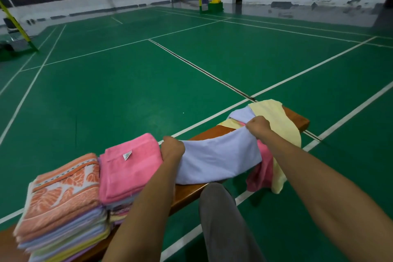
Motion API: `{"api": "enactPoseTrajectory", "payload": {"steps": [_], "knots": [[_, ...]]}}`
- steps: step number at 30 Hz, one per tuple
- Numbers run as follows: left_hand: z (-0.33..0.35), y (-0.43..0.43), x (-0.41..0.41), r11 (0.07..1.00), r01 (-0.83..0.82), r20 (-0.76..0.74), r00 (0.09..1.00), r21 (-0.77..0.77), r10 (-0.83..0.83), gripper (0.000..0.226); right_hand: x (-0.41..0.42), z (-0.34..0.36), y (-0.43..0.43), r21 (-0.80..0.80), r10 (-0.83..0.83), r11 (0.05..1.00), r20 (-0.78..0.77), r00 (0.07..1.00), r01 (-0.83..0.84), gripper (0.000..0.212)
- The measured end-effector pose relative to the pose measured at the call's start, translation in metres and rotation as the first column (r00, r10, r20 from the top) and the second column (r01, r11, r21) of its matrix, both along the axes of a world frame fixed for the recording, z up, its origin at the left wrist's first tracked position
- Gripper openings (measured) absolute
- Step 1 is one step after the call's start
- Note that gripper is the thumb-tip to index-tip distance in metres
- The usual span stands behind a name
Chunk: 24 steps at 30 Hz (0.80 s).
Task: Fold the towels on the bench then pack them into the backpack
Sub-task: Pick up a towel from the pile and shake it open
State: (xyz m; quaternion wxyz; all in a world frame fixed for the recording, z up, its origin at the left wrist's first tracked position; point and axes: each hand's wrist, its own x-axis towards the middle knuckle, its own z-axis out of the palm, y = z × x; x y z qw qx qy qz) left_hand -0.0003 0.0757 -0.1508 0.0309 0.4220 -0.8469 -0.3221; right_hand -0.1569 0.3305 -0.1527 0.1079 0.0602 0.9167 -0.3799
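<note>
A lavender towel (219, 161) hangs stretched between 2 hands above the wooden bench (191, 193). The left hand (172, 148) grips its near-left edge with curled fingers, just beside the pink folded stack (129, 166) on the bench. The right hand (258, 126) pinches the far edge, fingers closed on the cloth, over a loose heap of yellow towel (280, 121) and pink towel (263, 172) at the bench's far end. An orange patterned stack (63, 195) sits at the bench's near end, touching the pink stack.
</note>
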Motion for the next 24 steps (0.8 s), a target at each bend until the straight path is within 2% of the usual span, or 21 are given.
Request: {"api": "enactPoseTrajectory", "payload": {"steps": [3, 5, 9, 14, 17, 20, 22, 24], "knots": [[-0.005, -0.008, -0.008, 1.0, -0.017, -0.023, 1.0, -0.007, 0.017, 0.041, -0.009, -0.009, -0.004, 0.023, -0.041, 0.999, -0.063, 0.997, 0.042, 0.01], [-0.008, -0.012, -0.015, 1.0, -0.013, -0.018, 1.0, -0.011, 0.013, 0.04, -0.013, -0.012, -0.008, 0.038, -0.042, 0.998, -0.095, 0.995, 0.046, 0.018], [-0.021, -0.022, -0.028, 0.998, 0.037, 0.091, 0.995, -0.059, -0.032, 0.029, -0.022, -0.025, -0.013, 0.069, -0.021, 0.997, -0.122, 0.992, 0.029, 0.028], [-0.047, -0.024, -0.043, 0.996, 0.025, 0.214, 0.977, -0.082, -0.006, 0.027, -0.034, -0.056, -0.019, 0.1, 0.024, 0.995, -0.117, 0.993, -0.013, 0.024], [-0.063, -0.023, -0.053, 0.994, 0.041, 0.249, 0.968, -0.103, -0.014, 0.031, -0.034, -0.071, -0.021, 0.162, 0.115, 0.982, -0.109, 0.987, -0.096, 0.017], [-0.087, -0.015, -0.054, 0.951, 0.221, 0.262, 0.951, -0.217, -0.161, 0.053, -0.03, -0.086, -0.023, 0.226, 0.202, 0.957, -0.075, 0.977, -0.18, 0.021], [-0.104, -0.009, -0.051, 0.853, 0.422, 0.255, 0.9, -0.308, -0.353, 0.06, -0.027, -0.096, -0.023, 0.317, 0.196, 0.933, -0.057, 0.979, -0.168, 0.036], [-0.121, 0.0, -0.051, 0.745, 0.583, 0.234, 0.813, -0.325, -0.534, 0.06, -0.028, -0.108, -0.021, 0.411, 0.186, 0.897, -0.019, 0.982, -0.162, 0.051]]}}
